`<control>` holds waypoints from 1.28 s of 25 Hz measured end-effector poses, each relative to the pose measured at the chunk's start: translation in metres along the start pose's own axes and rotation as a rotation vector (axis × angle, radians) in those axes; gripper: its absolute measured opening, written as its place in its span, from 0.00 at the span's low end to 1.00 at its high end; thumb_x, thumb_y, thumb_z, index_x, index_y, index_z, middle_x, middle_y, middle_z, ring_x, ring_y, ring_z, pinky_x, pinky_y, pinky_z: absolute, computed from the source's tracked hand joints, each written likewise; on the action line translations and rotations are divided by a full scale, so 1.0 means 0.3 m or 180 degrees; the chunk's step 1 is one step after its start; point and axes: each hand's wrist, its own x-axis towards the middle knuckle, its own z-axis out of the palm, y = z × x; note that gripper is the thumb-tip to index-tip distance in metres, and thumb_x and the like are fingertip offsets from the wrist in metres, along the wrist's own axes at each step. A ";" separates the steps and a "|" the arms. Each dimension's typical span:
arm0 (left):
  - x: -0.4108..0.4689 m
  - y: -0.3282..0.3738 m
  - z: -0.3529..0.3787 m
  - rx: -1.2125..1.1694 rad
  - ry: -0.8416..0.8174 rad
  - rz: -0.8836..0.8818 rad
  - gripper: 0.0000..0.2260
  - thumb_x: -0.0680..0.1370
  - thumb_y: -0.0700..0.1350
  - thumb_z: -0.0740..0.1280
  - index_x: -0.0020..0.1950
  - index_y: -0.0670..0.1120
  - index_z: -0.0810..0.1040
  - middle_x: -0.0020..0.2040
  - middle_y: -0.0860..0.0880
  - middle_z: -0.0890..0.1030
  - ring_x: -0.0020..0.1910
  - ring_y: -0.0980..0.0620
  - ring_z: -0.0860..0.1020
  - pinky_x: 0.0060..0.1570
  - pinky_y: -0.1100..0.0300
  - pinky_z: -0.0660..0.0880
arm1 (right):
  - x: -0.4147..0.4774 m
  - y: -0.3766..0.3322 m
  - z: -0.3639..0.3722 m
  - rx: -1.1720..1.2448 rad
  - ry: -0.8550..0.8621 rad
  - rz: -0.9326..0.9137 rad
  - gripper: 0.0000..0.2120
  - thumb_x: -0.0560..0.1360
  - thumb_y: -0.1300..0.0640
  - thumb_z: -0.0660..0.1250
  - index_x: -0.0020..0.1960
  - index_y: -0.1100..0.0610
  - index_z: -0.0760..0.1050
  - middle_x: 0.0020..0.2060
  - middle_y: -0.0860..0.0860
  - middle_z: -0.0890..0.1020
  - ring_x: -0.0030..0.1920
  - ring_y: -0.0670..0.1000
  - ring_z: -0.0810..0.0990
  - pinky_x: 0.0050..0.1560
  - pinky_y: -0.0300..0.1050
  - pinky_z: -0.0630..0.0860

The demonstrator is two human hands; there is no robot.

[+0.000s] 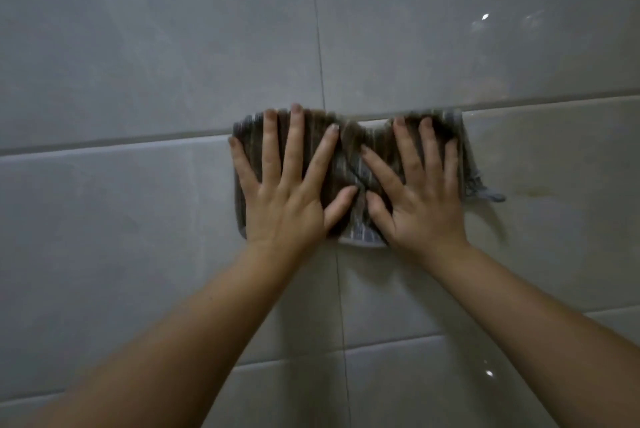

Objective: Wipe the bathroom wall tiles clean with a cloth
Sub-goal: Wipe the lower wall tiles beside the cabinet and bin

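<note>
Both palms are flat on the striped cloth (pixel 349 164), pinning it to the grey wall tiles (pixel 138 64) right over a horizontal grout line. The cloth's long axis runs left-right, its stripes running up-down. Left hand (pixel 287 192) and right hand (pixel 422 195) sit side by side, fingers (pixel 294 143) spread wide, thumbs nearly touching.

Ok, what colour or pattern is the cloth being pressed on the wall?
The cloth is striped, brownish-grey with paler blue-grey lines, seen in the head view.
</note>
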 end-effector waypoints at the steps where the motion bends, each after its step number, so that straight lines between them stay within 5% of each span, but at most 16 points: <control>1: 0.064 0.021 -0.005 0.0051 0.0011 -0.0022 0.31 0.79 0.67 0.53 0.79 0.54 0.58 0.79 0.42 0.56 0.77 0.35 0.52 0.70 0.27 0.48 | 0.039 0.041 -0.006 -0.0028 0.0004 0.0071 0.26 0.78 0.43 0.55 0.75 0.46 0.61 0.75 0.59 0.59 0.76 0.63 0.54 0.73 0.68 0.51; 7: 0.050 0.175 0.037 0.0028 -0.0041 0.0118 0.32 0.78 0.65 0.55 0.79 0.53 0.56 0.80 0.44 0.54 0.78 0.37 0.50 0.71 0.28 0.44 | -0.076 0.140 -0.027 -0.0098 0.0025 0.0829 0.27 0.77 0.44 0.56 0.75 0.47 0.59 0.76 0.60 0.58 0.76 0.65 0.52 0.73 0.68 0.50; 11: -0.121 0.196 0.052 0.0061 -0.0280 0.0423 0.33 0.78 0.65 0.54 0.79 0.52 0.54 0.80 0.44 0.52 0.78 0.38 0.48 0.71 0.29 0.44 | -0.249 0.068 -0.044 0.0026 -0.0336 0.0806 0.30 0.73 0.46 0.59 0.74 0.47 0.60 0.76 0.61 0.55 0.76 0.67 0.49 0.70 0.73 0.49; 14: -0.034 0.194 0.038 0.0056 -0.0194 0.0400 0.32 0.79 0.64 0.53 0.79 0.52 0.55 0.80 0.44 0.53 0.78 0.38 0.49 0.71 0.29 0.46 | -0.132 0.061 -0.061 0.0375 -0.0315 0.1010 0.31 0.69 0.47 0.59 0.72 0.45 0.62 0.76 0.62 0.54 0.76 0.67 0.45 0.71 0.72 0.42; 18: 0.205 0.289 0.039 0.0004 0.0009 -0.0021 0.31 0.79 0.64 0.53 0.79 0.53 0.55 0.80 0.44 0.53 0.78 0.37 0.49 0.70 0.28 0.44 | 0.075 0.201 -0.063 0.0281 0.0065 0.1633 0.25 0.76 0.45 0.54 0.73 0.44 0.61 0.77 0.59 0.55 0.76 0.65 0.47 0.72 0.69 0.43; 22: 0.235 0.425 0.067 -0.0046 -0.0038 0.0040 0.33 0.78 0.65 0.52 0.80 0.53 0.52 0.80 0.43 0.50 0.78 0.38 0.45 0.71 0.29 0.40 | 0.003 0.371 -0.062 -0.0250 0.0015 0.1222 0.25 0.78 0.44 0.54 0.75 0.46 0.59 0.76 0.59 0.57 0.76 0.64 0.51 0.72 0.68 0.49; 27: -0.015 0.470 0.099 -0.0098 -0.0186 0.0524 0.33 0.78 0.63 0.54 0.79 0.51 0.54 0.80 0.43 0.50 0.79 0.39 0.45 0.71 0.30 0.42 | -0.270 0.315 -0.064 -0.0354 -0.0200 0.1239 0.27 0.77 0.45 0.53 0.75 0.48 0.57 0.76 0.62 0.56 0.76 0.66 0.51 0.71 0.71 0.52; 32: 0.167 0.523 0.089 -0.0108 -0.0061 0.0413 0.31 0.79 0.62 0.55 0.79 0.52 0.56 0.80 0.43 0.53 0.78 0.38 0.48 0.70 0.28 0.42 | -0.104 0.439 -0.073 -0.0296 -0.0252 0.1087 0.28 0.77 0.44 0.54 0.75 0.46 0.55 0.77 0.60 0.55 0.76 0.64 0.50 0.72 0.69 0.49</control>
